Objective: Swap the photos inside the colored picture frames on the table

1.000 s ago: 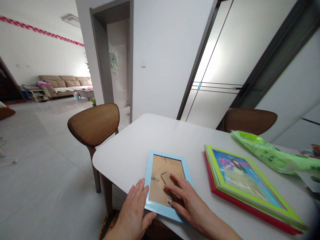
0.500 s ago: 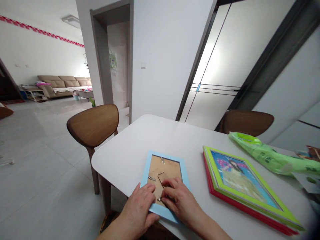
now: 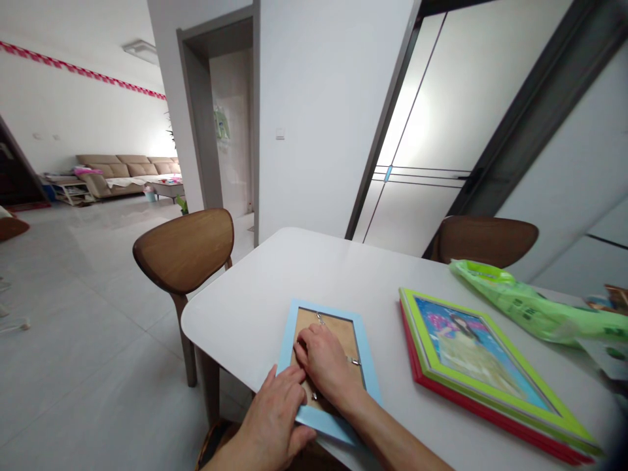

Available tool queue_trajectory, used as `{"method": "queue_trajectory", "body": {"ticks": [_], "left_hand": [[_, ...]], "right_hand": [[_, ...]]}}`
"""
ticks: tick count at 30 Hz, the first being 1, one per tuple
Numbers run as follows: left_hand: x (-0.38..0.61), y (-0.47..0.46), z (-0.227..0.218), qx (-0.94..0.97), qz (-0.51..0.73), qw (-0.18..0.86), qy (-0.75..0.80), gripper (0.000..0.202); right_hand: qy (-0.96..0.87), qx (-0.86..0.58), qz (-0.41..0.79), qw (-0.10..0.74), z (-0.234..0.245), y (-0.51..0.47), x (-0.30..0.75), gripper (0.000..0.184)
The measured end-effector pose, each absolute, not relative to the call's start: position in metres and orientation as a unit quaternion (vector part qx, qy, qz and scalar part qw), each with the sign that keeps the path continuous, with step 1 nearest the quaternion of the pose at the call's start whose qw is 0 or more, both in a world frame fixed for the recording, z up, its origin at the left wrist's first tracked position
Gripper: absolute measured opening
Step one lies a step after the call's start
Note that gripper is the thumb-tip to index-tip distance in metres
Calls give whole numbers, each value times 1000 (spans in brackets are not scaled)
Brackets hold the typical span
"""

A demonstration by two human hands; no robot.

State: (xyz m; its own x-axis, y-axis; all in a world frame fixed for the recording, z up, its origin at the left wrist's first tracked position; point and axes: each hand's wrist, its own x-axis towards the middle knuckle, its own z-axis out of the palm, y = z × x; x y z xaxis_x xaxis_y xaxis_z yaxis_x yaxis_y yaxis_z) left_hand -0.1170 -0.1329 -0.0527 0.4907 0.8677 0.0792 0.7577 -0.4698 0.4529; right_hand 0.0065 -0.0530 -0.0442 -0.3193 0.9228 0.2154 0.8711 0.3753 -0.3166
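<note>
A light blue picture frame (image 3: 369, 353) lies face down on the white table, its brown backing board (image 3: 343, 327) showing. My left hand (image 3: 275, 409) grips the frame's lower left corner, fingers on top and thumb along the near edge. Over the middle of the backing lies my right hand (image 3: 324, 363), its curled fingertips pressed together at the left inner edge, where they cover a metal clip. Other metal clips show at the top (image 3: 320, 318), the right (image 3: 354, 361) and the bottom (image 3: 314, 396). My right hand hides the thin bent frame stand.
To the right, a green picture frame (image 3: 417, 320) with a portrait rests on a red frame (image 3: 409, 356). Behind it lies a green plastic bag (image 3: 544, 311). Wooden chairs stand at the left (image 3: 189, 252) and the far side (image 3: 485, 241) of the white table (image 3: 245, 314).
My right hand has moved from the bottom clip up and left to the left clip, uncovering the right clip. My left hand stays on the frame's corner.
</note>
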Motion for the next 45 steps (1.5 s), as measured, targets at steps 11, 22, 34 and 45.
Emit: {"method": "queue_trajectory", "body": {"ticks": [11, 22, 34, 45], "left_hand": [[-117, -133, -50, 839, 156, 198, 482, 26], [-107, -135, -45, 832, 142, 216, 490, 33], [-101, -133, -54, 826, 184, 218, 487, 33], [-101, -133, -56, 778, 288, 283, 482, 45]], "right_hand": [[-812, -571, 42, 113, -41, -57, 95, 27], [-795, -586, 17, 156, -48, -25, 68, 30], [-763, -618, 21, 190, -49, -17, 51, 30], [-781, -591, 118, 167, -37, -91, 85, 40]]}}
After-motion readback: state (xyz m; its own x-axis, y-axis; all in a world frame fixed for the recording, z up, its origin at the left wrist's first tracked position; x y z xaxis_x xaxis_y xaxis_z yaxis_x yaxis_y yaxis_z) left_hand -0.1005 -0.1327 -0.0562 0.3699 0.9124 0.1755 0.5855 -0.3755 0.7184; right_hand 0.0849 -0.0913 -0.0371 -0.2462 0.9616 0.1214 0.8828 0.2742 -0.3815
